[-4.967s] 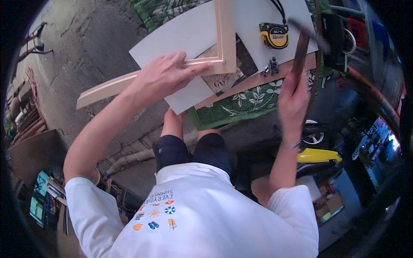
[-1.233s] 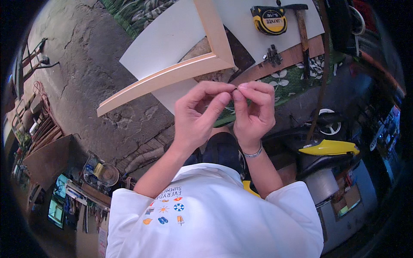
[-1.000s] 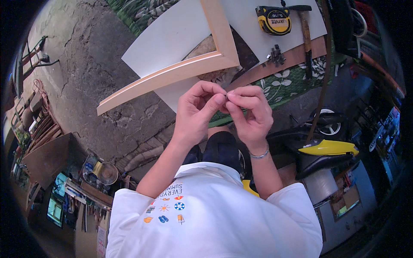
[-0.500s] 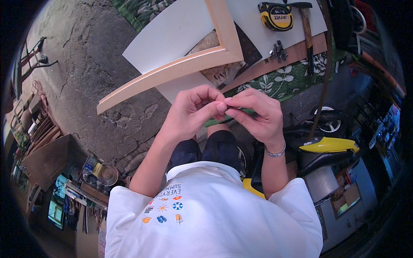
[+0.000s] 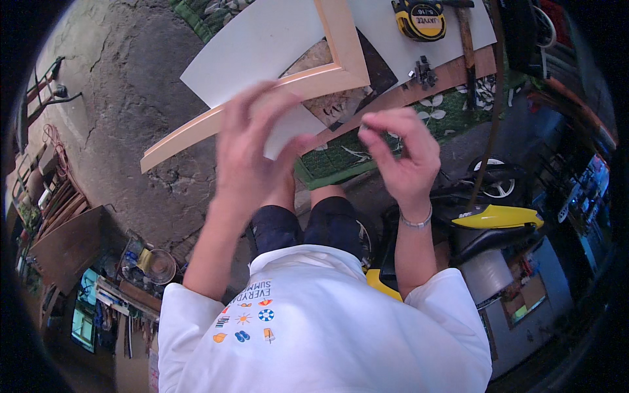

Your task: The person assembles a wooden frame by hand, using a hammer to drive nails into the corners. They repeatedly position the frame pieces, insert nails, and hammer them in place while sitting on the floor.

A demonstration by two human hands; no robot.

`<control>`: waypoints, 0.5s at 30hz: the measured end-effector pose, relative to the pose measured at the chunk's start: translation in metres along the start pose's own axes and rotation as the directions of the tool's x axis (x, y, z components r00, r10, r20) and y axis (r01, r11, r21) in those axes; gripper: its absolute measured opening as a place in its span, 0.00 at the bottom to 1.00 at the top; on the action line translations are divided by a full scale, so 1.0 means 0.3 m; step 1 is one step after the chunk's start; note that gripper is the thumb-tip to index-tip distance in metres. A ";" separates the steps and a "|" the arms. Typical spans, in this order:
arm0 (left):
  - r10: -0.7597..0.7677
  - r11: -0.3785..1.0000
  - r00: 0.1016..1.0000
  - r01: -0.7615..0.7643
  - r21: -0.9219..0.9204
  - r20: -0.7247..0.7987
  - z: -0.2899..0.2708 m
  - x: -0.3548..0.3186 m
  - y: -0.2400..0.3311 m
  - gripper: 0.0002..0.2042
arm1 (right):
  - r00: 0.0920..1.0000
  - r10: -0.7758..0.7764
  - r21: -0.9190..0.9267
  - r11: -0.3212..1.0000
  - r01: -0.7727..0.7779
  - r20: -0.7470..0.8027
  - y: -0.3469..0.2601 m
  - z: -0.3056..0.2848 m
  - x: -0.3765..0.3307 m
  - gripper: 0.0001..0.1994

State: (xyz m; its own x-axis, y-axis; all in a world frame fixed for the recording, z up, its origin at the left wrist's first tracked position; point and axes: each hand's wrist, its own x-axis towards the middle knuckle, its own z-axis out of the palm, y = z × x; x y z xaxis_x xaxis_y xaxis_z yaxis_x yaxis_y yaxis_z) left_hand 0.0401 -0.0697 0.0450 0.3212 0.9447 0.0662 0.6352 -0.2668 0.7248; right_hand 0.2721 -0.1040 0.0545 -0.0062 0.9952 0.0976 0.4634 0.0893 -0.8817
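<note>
My left hand, blurred by motion, hovers over the near rail of a pale wooden frame, its fingers apart and nothing visible in them. To its right, my right hand pinches a small greyish piece between thumb and forefinger; most of the piece is hidden by the fingertips. Beyond that hand, a little heap of small dark metal pieces lies on the work surface. The frame's mitred corner rests over a dark, worn square board and a white sheet.
A yellow and black tape measure and a wooden-handled hammer lie at the far right. Green leaf-patterned cloth hangs at the near edge. A yellow and black motorbike stands close on the right. Cracked concrete floor spreads left.
My hands, fingertips together before, have parted. The left has swung up and left with its fingers opening; the right has shifted slightly right, still pinching.
</note>
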 end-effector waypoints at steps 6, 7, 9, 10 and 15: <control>0.060 0.886 0.911 -0.237 0.399 0.407 -0.099 -0.028 -0.248 0.46 | 0.987 -0.085 -0.256 0.966 0.049 -0.134 0.109 -0.002 0.071 0.10; 0.061 0.886 0.900 -0.247 0.391 0.432 -0.103 -0.025 -0.247 0.47 | 0.987 -0.092 -0.244 0.968 0.059 -0.128 0.121 0.005 0.076 0.10; 0.062 0.888 0.875 -0.267 0.373 0.480 -0.122 -0.006 -0.235 0.48 | 0.987 -0.107 -0.221 0.972 0.079 -0.118 0.138 0.022 0.077 0.10; 0.070 0.897 0.872 -0.268 0.352 0.484 -0.132 0.000 -0.235 0.48 | 0.988 -0.094 -0.225 0.972 0.065 -0.120 0.138 0.026 0.073 0.10; 0.073 0.954 0.857 -0.208 0.214 0.509 -0.183 0.013 -0.270 0.43 | 0.991 -0.070 -0.229 0.972 0.043 -0.114 0.148 0.066 0.050 0.11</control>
State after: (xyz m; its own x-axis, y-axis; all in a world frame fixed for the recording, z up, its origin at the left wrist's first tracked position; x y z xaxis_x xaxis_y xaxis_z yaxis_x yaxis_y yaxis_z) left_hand -0.0488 -0.0340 0.0242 0.6796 0.6933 -0.2398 0.6897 -0.4924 0.5309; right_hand 0.2750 -0.0843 0.0076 0.0624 0.9754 0.2116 0.6536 0.1203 -0.7472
